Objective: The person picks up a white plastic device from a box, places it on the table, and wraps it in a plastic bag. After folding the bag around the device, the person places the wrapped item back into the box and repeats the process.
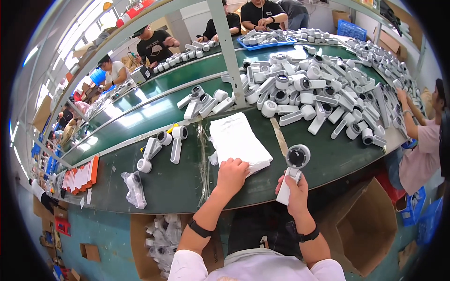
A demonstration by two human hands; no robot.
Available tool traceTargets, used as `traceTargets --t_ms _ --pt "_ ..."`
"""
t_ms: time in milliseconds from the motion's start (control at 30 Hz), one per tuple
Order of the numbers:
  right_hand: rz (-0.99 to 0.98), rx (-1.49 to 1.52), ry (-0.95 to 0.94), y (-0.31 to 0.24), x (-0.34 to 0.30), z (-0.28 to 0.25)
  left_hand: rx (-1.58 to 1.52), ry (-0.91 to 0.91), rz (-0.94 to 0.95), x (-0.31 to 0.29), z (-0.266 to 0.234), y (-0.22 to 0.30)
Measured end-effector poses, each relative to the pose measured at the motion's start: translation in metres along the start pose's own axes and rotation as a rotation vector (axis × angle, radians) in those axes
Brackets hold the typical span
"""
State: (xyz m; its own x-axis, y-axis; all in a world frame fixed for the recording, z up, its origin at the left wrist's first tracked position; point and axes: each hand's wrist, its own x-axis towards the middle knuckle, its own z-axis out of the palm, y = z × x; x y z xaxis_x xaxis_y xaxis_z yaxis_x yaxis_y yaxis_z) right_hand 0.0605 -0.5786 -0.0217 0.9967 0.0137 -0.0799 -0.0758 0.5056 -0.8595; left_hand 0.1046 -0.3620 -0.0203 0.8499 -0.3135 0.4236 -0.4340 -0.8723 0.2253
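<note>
Right hand [296, 191] closed around handle of a white fan [298, 157], round head up, at near edge of green bench [164, 192], left hand [233, 175] half-curled on near end of white plastic stack [238, 136], cannot tell if pinching, heaped fans [307, 84] far right, bagged fan [134, 189] near left.

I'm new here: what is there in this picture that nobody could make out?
In the head view:
Far side of the gadget: hidden by the right grip.
Tabletop under the white stack: covered by it.
Palm of the left grip: faces down, out of sight.
Person in pink: partly cut off by the dark rim.
Farthest workers at left: too small and blurred.
</note>
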Motion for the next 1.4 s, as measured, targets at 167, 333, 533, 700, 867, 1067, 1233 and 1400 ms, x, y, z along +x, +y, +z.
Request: traceTargets --t_ms 167,333,533,700,867,1067,1233,1400 --pt "0.053 -0.038 -0.005 0.007 -0.005 -0.003 0.021 -0.069 -0.014 0.007 0.000 -0.004" --pt "0.073 -0.072 -0.039 0.009 -0.007 0.001 -0.206 -0.014 -0.173 0.012 -0.009 -0.002" --pt "0.073 -0.128 -0.074 0.012 -0.007 0.005 -0.533 0.066 -0.278 0.017 -0.011 -0.005" --pt "0.104 -0.156 -0.082 0.012 -0.005 0.007 -0.620 -0.016 -0.423 0.024 -0.017 0.001" --pt "-0.020 -0.127 0.067 0.013 0.011 0.037 -0.884 -0.003 -0.485 0.020 -0.006 0.016" --pt "-0.073 -0.149 0.103 0.019 0.036 0.050 -1.158 0.024 -0.565 0.015 -0.002 0.026" --pt "-0.136 -0.136 0.213 0.024 0.040 0.047 -1.827 0.275 -0.795 0.013 -0.004 0.020" --pt "-0.111 -0.070 0.272 0.023 0.033 0.052 -1.884 0.234 -0.742 0.010 -0.002 0.024"
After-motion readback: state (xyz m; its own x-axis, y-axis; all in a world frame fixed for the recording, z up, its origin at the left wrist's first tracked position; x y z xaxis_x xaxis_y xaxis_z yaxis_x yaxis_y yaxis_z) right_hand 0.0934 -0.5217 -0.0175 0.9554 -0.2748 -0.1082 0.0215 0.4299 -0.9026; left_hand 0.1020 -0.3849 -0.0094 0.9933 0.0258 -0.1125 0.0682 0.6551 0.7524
